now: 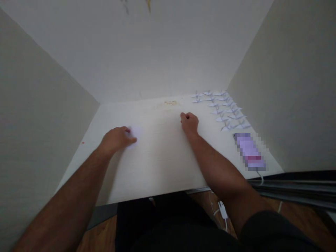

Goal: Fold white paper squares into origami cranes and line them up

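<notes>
My left hand (117, 139) lies on the white desk (160, 157) at the left, its fingers closed on a small pale paper (135, 133) that shows just past the fingertips. My right hand (189, 122) rests near the middle of the desk, curled into a loose fist; nothing shows in it. Several folded white paper cranes (223, 110) stand in rows at the back right, apart from both hands.
A phone (250, 151) lies at the desk's right edge with a white cable (222, 210) hanging below. Pale walls close in the desk on the left, back and right. A faint stain (171, 103) marks the back of the desk.
</notes>
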`<move>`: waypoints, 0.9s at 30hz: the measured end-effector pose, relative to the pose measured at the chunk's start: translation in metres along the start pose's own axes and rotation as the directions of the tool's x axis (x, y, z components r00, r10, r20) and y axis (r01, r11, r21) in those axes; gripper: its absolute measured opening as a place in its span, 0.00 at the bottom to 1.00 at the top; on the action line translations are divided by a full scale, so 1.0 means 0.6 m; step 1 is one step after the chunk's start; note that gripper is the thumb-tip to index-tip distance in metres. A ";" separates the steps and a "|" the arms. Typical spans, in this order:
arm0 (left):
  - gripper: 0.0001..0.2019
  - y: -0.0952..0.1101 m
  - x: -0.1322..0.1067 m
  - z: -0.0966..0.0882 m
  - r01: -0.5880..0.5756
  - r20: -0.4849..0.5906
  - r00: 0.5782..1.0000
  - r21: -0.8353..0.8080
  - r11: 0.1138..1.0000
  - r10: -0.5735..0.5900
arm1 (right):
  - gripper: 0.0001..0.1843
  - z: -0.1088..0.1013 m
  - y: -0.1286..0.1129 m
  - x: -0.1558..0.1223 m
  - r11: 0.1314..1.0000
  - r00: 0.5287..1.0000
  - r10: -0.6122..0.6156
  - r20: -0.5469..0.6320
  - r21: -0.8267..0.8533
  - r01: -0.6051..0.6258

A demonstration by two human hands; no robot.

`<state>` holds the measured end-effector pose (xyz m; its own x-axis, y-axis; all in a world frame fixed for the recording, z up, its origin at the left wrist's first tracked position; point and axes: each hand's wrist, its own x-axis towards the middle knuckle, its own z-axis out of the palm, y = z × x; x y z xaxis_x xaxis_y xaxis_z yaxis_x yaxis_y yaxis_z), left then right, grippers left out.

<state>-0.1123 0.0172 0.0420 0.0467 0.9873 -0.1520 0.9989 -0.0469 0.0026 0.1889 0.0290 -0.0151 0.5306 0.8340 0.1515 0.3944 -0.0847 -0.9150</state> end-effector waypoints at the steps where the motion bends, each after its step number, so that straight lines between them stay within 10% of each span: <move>1: 0.30 0.000 0.002 -0.002 -0.032 0.011 0.999 0.016 0.999 0.032 | 0.19 0.000 -0.001 0.001 1.000 1.000 -0.006 0.001 -0.003 0.006; 27: 0.13 0.004 0.012 -0.035 0.017 0.114 0.993 0.071 0.997 -0.025 | 0.20 -0.007 0.002 -0.003 0.992 0.994 -0.108 0.030 -0.061 0.110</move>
<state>-0.1094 0.0275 0.0616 0.0210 0.9645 -0.2633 0.9967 -0.0408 -0.0698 0.1915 0.0253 -0.0151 0.4622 0.8541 0.2386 0.4952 -0.0253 -0.8684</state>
